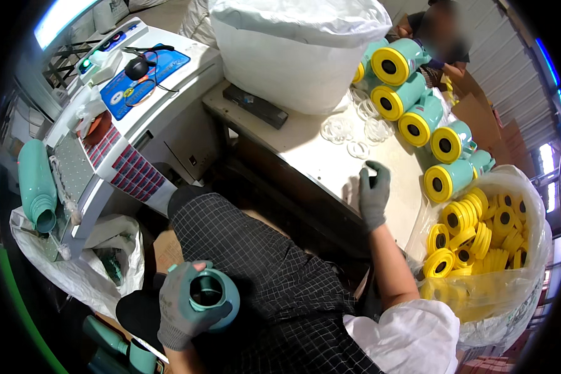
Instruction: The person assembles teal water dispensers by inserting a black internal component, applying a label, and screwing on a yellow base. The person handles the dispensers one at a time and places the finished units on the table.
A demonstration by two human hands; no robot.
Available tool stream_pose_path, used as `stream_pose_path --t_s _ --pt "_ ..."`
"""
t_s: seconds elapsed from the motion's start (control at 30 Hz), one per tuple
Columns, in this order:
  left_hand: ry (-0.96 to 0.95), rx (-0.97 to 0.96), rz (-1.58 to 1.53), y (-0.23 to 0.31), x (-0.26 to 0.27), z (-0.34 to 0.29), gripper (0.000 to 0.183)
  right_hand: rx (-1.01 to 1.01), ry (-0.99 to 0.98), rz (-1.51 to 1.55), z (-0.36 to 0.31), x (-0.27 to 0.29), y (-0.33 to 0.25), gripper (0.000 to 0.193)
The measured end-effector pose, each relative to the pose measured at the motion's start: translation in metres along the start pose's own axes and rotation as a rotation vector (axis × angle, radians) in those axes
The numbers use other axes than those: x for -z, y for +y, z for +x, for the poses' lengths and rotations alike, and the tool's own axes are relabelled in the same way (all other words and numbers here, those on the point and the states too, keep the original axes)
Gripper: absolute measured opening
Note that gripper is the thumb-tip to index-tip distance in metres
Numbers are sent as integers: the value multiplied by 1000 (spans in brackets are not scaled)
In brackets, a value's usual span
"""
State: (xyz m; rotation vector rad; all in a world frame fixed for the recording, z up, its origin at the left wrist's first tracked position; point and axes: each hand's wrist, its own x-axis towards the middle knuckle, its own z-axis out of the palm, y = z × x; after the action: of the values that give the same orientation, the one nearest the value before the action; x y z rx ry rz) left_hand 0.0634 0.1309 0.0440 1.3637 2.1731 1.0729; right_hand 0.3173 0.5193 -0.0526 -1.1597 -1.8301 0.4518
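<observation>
My left hand [179, 305], in a grey glove, is closed around a teal plastic jug [229, 293] above my lap. The jug's round open mouth faces up, and its inside looks dark. Over the edge of the white table, my right hand [375, 196], gloved too, has thumb and forefinger apart with nothing visible between them. White plastic rings [338, 129] lie in loose piles on the table beyond that hand. Teal jugs with yellow lids [439, 182] are stacked on their sides along the table's right edge.
A clear bag of yellow lids [474, 299] stands at my right. A large white sack [299, 56] and a dark bar [255, 106] are on the table. Left is a white machine [168, 124] with a teal bottle [36, 181] on it. Another person [458, 56] sits beyond the stacked jugs.
</observation>
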Motion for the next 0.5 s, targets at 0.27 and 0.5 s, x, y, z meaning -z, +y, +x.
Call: stream_pose_path --t_s 0.27,0.5 --pt "103 19 162 -5 -6 5 100 -123 -235 85 -19 -25 38 22" --pt "146 -258 312 0 -7 1 105 589 -982 822 -102 -71 -217 27"
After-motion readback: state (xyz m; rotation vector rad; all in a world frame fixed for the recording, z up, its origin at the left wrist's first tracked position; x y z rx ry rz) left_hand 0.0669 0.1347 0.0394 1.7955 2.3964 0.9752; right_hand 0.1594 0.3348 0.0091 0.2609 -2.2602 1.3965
